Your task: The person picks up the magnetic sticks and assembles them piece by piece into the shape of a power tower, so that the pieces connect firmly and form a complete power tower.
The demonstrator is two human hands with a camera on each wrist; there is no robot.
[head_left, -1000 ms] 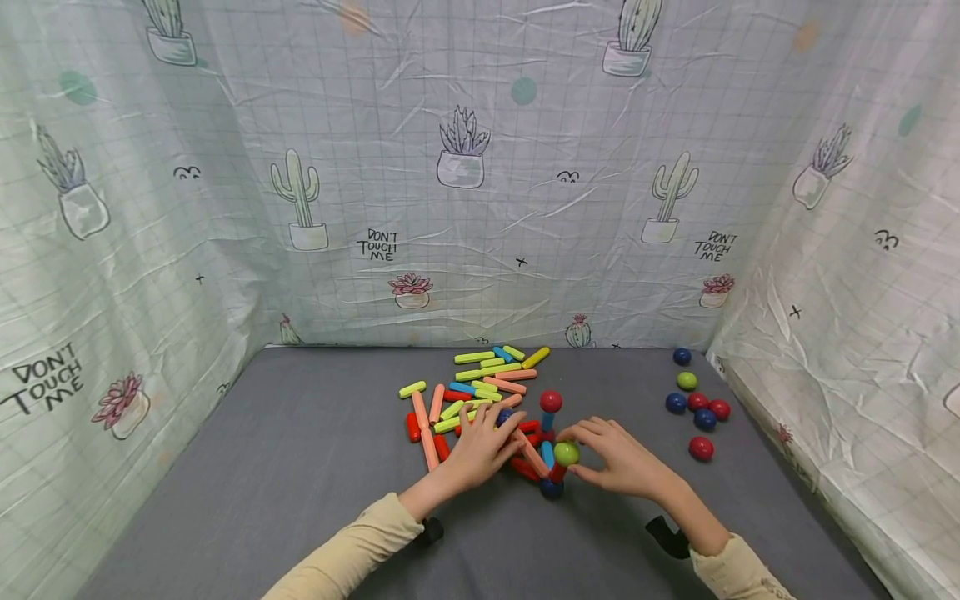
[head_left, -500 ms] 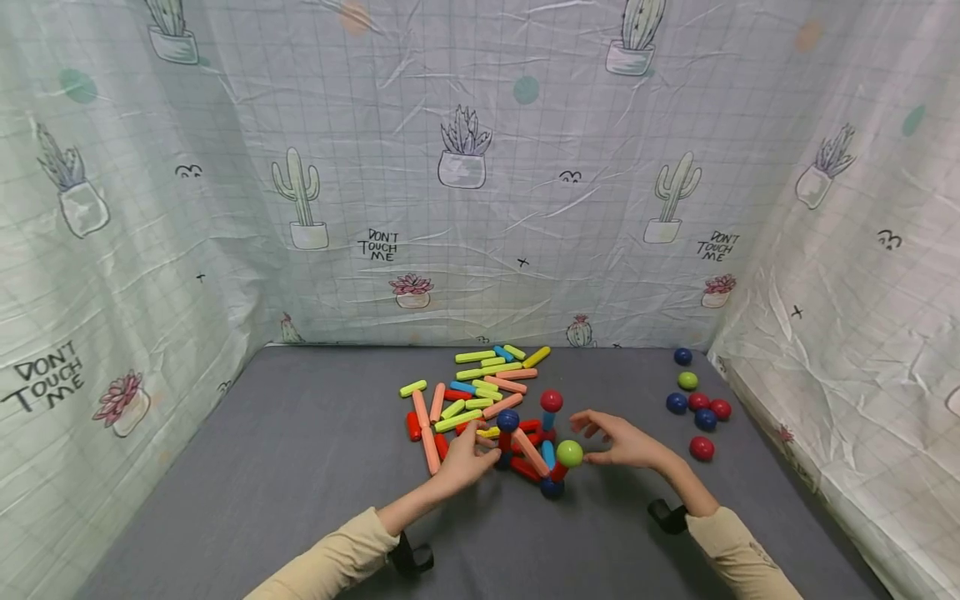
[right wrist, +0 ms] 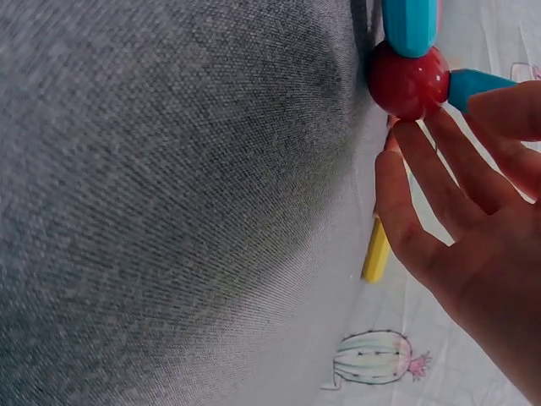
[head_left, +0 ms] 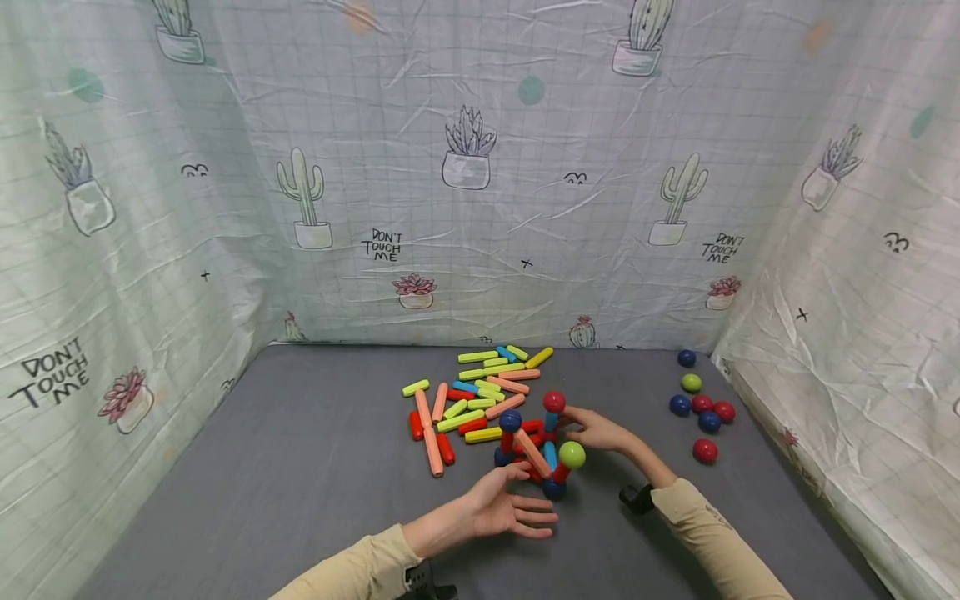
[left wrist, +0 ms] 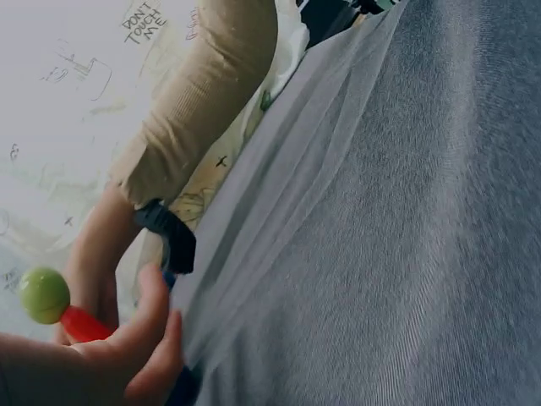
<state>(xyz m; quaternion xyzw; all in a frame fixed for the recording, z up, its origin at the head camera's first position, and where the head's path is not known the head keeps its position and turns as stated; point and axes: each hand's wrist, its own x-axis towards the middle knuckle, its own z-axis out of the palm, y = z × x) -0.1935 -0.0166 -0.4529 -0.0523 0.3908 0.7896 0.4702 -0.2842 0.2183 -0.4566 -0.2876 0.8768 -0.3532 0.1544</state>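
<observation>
Free to pass leftward from the left hand [head_left: 504, 505] over bare grey cloth [head_left: 277, 475], and nearer the body between both forearms. Blocked straight across to the right hand [head_left: 606, 433] by the joined rods and balls [head_left: 533, 455], including a raised green ball [head_left: 572, 455] between the hands and a raised red ball [head_left: 554, 402] just beside the right fingertips. Cluttered beyond the left hand by loose rods [head_left: 460, 422]. Passable beyond and rightward of the right hand, as far as the loose balls [head_left: 705, 451]; closed off past those by the hanging sheet [head_left: 840, 283].
</observation>
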